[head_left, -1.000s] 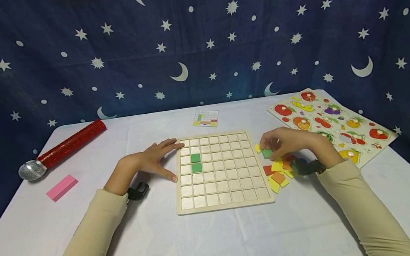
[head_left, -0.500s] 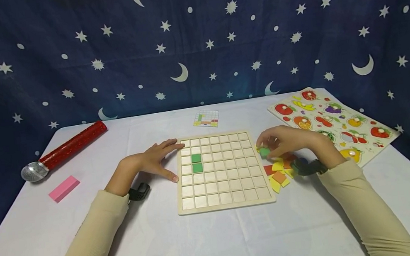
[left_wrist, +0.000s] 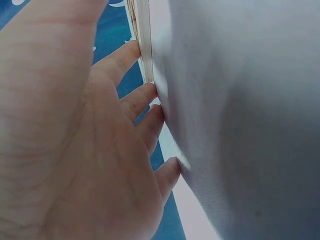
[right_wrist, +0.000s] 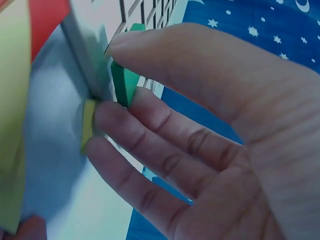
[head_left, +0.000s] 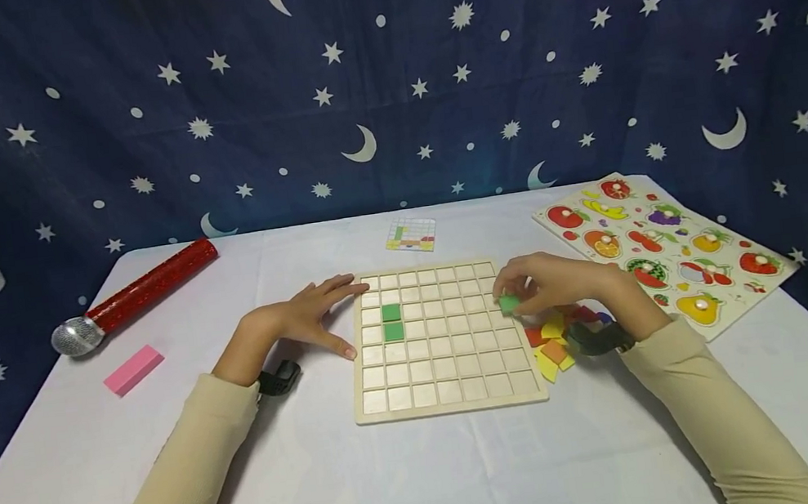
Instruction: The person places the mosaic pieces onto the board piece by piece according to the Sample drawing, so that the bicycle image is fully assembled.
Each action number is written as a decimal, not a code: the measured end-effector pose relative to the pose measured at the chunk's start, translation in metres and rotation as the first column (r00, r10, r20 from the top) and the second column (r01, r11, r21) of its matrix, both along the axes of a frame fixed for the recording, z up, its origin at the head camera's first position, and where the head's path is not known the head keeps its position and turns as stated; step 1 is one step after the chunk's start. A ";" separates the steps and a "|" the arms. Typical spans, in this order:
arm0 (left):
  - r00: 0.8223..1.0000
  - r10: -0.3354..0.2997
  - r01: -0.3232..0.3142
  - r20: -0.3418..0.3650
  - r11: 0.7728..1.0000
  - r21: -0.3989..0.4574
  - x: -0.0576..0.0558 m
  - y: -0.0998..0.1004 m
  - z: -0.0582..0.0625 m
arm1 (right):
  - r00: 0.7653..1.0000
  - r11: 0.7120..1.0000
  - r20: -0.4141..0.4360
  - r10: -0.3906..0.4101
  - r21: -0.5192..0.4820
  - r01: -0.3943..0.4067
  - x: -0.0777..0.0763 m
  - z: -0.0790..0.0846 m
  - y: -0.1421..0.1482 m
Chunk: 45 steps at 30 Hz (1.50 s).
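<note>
A pale wooden grid board (head_left: 446, 371) lies at the middle of the table, two green square tiles (head_left: 392, 321) set one above the other in its left part. My right hand (head_left: 555, 280) pinches another green tile (head_left: 509, 304) between thumb and fingers at the board's right edge; the right wrist view shows this held tile (right_wrist: 125, 82) in front of the grid. With fingers spread, my left hand (head_left: 307, 315) touches the board's left edge, thumb and index tip against it. In the left wrist view, the fingertips (left_wrist: 148, 92) rest by the board's side (left_wrist: 143, 40).
Red, yellow and orange tiles (head_left: 553, 351) lie heaped under my right wrist. A small pattern card (head_left: 411, 235) is behind the board. A fruit puzzle board (head_left: 670, 249) lies at right. On the left are a red microphone (head_left: 149, 289) and a pink block (head_left: 133, 370).
My right hand has moved left with the green tile, from above the loose tiles to the board's right edge. The left hand stays at the board.
</note>
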State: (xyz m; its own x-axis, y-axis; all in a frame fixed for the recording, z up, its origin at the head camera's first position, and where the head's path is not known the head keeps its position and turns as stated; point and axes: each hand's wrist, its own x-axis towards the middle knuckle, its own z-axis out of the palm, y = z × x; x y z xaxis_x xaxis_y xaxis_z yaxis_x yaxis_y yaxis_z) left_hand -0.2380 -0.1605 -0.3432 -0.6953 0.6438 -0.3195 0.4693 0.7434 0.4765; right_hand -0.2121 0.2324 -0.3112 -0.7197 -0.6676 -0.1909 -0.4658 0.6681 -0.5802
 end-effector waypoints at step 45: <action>1.000 -0.020 0.020 0.001 1.000 -0.016 -0.003 0.000 0.002 | 0.937 0.927 -0.031 0.348 -0.138 -0.349 0.001 -0.009 -0.120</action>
State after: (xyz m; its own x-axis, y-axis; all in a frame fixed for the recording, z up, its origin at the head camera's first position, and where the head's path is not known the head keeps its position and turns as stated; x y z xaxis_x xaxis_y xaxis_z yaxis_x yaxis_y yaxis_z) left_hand -0.2411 -0.1606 -0.3411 -0.6819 0.6527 -0.3303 0.4842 0.7412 0.4649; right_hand -0.2109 0.1126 -0.3197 -0.4375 -0.8961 -0.0745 -0.6585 0.3757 -0.6521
